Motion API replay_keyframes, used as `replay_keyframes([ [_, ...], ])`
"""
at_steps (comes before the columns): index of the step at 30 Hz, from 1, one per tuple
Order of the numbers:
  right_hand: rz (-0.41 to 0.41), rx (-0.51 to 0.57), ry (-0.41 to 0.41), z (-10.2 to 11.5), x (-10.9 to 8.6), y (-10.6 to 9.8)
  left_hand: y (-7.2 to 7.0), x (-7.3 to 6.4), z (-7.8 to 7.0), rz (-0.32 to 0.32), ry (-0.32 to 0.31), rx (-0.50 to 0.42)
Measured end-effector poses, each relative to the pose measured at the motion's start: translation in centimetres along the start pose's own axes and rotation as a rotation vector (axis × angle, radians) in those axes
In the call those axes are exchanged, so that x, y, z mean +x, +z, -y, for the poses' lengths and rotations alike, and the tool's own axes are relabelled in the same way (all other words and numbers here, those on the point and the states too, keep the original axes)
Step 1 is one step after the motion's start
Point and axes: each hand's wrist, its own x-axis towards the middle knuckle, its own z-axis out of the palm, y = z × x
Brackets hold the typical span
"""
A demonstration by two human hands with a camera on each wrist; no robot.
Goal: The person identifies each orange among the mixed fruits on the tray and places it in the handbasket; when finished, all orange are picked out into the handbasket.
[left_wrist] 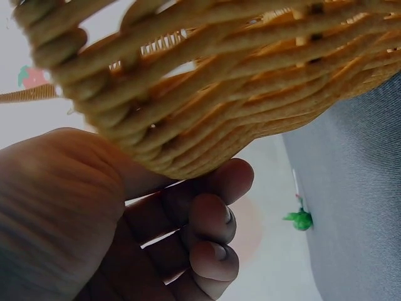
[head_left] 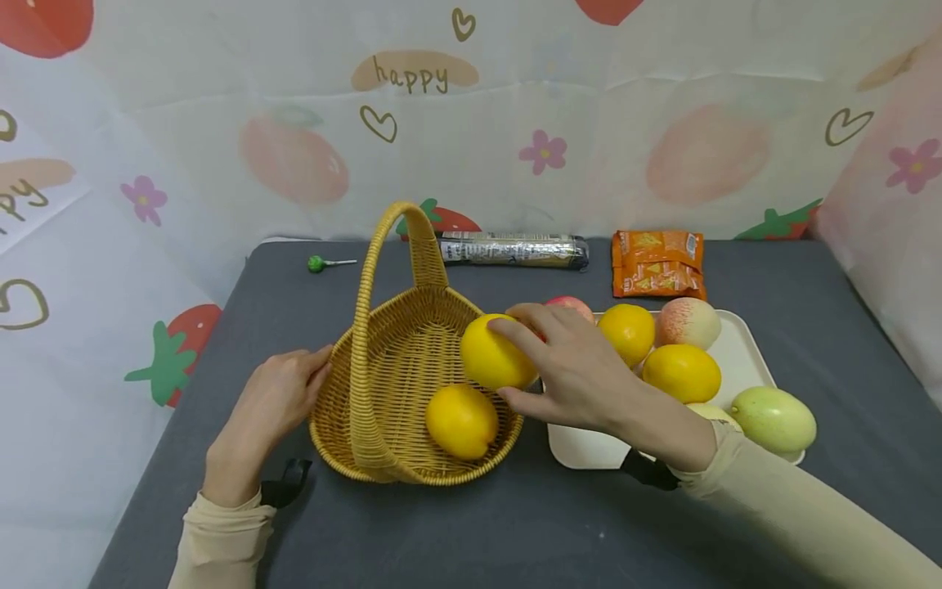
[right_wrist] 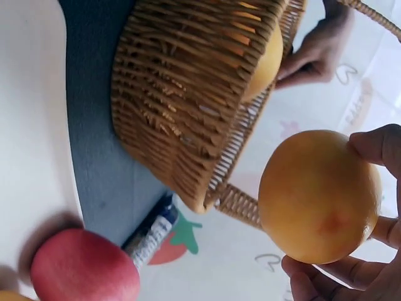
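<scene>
A wicker basket (head_left: 397, 356) with a tall arched handle stands on the table, and my left hand (head_left: 275, 397) grips its left rim between thumb and fingers. In the left wrist view, the fingers curl beneath the woven edge (left_wrist: 207, 150). My right hand (head_left: 577, 368) holds a round yellow fruit (head_left: 491, 358) over the basket's right rim. Thumb and fingertips hold that fruit from its sides in the right wrist view, where a reddish blotch shows on its skin. Another yellow fruit (head_left: 461, 421) lies on the basket floor, near the front right.
Right of the basket, a white tray (head_left: 585, 448) bears yellow fruits (head_left: 680, 374), a pinkish peach (head_left: 688, 323), a red fruit (right_wrist: 84, 266) and a green melon-like fruit (head_left: 773, 419). Behind lie a silvery roll-shaped pack (head_left: 515, 249), an orange snack packet (head_left: 657, 263) and a green lollipop (head_left: 316, 263).
</scene>
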Motion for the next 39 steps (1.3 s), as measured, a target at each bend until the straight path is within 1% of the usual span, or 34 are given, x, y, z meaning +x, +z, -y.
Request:
replay_keyframes([
  [8, 0.055, -0.035, -0.004, 0.6, 1.1, 2.1, 0.1, 0.1, 0.1, -0.007, 0.009, 0.002],
  [15, 0.111, -0.102, -0.003, 0.4, 1.2, 3.3, 0.1, 0.1, -0.1, 0.001, -0.002, 0.004],
  [18, 0.127, -0.118, -0.015, 0.3, 1.1, 3.8, 0.1, 0.1, -0.1, 0.002, -0.002, 0.002],
  [22, 0.142, -0.13, -0.037, 0.4, 1.1, 4.2, 0.1, 0.1, -0.1, 0.0, 0.002, 0.004],
  [28, 0.175, -0.158, -0.048, 0.7, 1.1, 4.7, 0.3, 0.1, 0.0, 0.003, -0.004, 0.003],
  [35, 0.161, -0.175, -0.071, 0.7, 1.4, 5.0, 0.2, 0.2, 0.1, 0.0, -0.006, -0.001],
  [39, 0.201, -0.162, -0.066, 0.7, 1.6, 5.3, 0.1, 0.2, 0.0, 0.002, -0.007, -0.001],
])
